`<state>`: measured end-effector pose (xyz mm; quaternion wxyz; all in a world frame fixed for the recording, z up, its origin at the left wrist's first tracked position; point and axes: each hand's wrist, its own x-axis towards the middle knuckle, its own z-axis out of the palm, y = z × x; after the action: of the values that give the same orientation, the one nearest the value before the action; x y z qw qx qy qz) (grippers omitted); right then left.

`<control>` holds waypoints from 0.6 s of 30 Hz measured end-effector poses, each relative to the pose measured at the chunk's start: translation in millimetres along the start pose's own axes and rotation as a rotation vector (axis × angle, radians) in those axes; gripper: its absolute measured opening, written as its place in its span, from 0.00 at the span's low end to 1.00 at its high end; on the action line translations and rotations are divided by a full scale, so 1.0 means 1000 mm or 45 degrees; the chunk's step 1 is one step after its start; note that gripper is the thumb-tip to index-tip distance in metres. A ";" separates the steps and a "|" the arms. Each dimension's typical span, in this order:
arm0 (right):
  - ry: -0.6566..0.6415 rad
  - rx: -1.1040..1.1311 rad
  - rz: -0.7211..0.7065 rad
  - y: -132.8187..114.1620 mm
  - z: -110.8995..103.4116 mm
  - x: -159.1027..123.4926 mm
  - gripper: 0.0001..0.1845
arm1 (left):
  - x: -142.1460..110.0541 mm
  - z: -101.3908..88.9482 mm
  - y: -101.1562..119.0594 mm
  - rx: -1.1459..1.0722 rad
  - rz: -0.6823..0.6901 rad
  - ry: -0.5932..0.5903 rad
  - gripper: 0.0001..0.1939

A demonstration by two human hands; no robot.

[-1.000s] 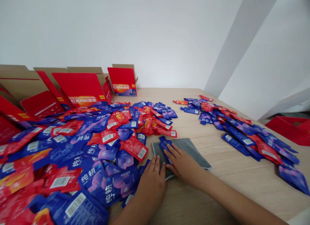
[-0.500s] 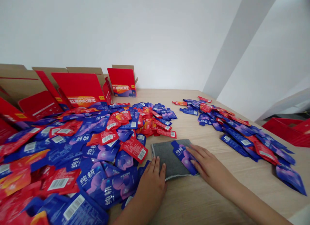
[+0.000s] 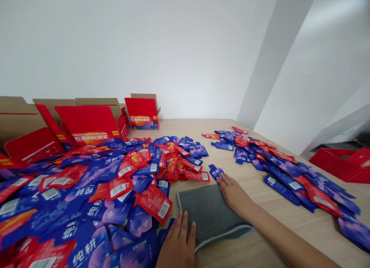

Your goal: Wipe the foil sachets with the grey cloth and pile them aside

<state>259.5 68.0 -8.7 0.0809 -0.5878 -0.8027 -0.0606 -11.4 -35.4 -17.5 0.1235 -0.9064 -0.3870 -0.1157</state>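
Observation:
A dark grey cloth [image 3: 208,212] lies on the table before me, its near right edge lifted. My left hand [image 3: 179,241] rests on its near left corner, fingers stretched out, holding nothing. At the far right edge of the cloth, my right hand [image 3: 232,193] has its fingers on a blue-and-purple pouch [image 3: 215,172]. The pouch's narrow spout end points away from me, and its lower part is hidden under the fingers. Just left of the cloth lies a red pouch [image 3: 154,202] with a barcode, at the edge of the big heap.
A large heap of red and blue pouches [image 3: 106,183] covers the left side. Behind it stand open red cartons [image 3: 86,123] and a smaller red carton [image 3: 142,112]. A long row of pouches [image 3: 277,166] runs along the right; a red box [image 3: 341,164] sits beyond the table.
My right hand has moved the blue pouch away from me, off the middle of the cloth to its far edge. My left hand stays at the cloth's corner; the view has tilted up.

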 end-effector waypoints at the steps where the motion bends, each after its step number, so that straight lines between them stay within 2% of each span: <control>1: -0.012 0.015 0.018 0.001 0.002 0.009 0.25 | -0.002 0.005 -0.001 0.038 0.025 0.045 0.23; 4: -0.040 0.052 0.129 -0.006 0.006 0.034 0.27 | -0.005 0.015 -0.004 0.163 0.081 0.172 0.22; 8: -0.058 0.162 0.249 -0.029 0.013 0.065 0.30 | -0.005 0.020 -0.006 0.290 0.124 0.296 0.20; 11: -0.103 0.402 0.178 -0.037 0.012 0.087 0.34 | -0.002 0.027 -0.005 0.328 0.094 0.411 0.15; 15: -0.218 1.016 -0.077 -0.026 -0.001 0.106 0.40 | 0.000 0.039 0.000 0.280 -0.036 0.643 0.09; 18: -0.280 1.392 -0.163 -0.013 -0.011 0.115 0.36 | 0.001 0.036 0.002 0.227 -0.081 0.657 0.09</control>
<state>213.8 169.7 25.6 0.2858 -0.4132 -0.7551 0.4211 -5.0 -24.9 -51.1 0.2936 -0.8198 -0.3797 -0.3123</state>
